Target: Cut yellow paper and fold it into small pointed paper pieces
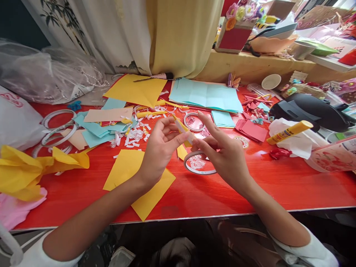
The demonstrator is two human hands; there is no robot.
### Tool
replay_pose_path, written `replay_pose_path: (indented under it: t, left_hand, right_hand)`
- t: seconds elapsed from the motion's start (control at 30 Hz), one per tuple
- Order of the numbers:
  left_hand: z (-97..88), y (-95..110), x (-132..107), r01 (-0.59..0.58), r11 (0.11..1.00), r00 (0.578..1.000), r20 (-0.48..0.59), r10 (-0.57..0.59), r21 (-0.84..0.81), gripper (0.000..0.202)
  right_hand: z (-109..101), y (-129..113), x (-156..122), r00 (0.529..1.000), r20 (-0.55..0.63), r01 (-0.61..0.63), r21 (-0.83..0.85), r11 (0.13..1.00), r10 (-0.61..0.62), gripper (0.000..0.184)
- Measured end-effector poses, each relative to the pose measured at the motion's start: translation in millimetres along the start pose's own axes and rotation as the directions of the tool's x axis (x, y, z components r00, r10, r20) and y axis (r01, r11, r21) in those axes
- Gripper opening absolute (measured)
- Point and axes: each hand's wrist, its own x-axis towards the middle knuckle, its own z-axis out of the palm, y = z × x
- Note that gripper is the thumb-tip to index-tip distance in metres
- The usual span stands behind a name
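My left hand [160,148] is closed in a pinch on a narrow yellow paper strip [182,128], held up over the red table [250,185]. My right hand [222,152] meets it from the right, thumb and fingers pinching the strip's lower end, forefinger stretched upward. A roll of double-sided tape [198,163] lies on the table directly under my right hand. A yellow paper sheet [133,174] lies flat below my left wrist. A small yellow paper scrap [181,152] lies between the hands.
A glue stick [289,132] rests on white tissue at the right. Light blue sheets [205,94] and a yellow sheet [136,89] lie at the back. White scraps, empty tape rings [57,128], red paper pieces [251,129] and crumpled yellow tissue [33,167] clutter the table.
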Motion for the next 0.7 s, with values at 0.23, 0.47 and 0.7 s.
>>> replay_pose_path:
  t: [0.23, 0.47, 0.7]
  left_hand:
    - [-3.5, -2.2, 0.3, -0.034, 0.995, 0.999, 0.011, 0.033, 0.091, 0.014]
    - [-7.1, -0.1, 4.8, -0.12, 0.978, 0.985, -0.103, 0.138, 0.17, 0.017]
    - [-9.7, 10.2, 8.5, -0.205, 0.953, 0.97, -0.086, 0.229, 0.224, 0.017]
  right_hand:
    - [3.4, -3.8, -1.1, 1.0, 0.02, 0.002, 0.002, 1.0, -0.003, 0.056]
    - [-0.2, -10.5, -0.7, 0.954, 0.235, -0.254, 0.309, 0.916, 0.185, 0.058]
    - [-5.1, -3.8, 4.3, 0.867, 0.415, -0.43, 0.348, 0.833, 0.275, 0.056]
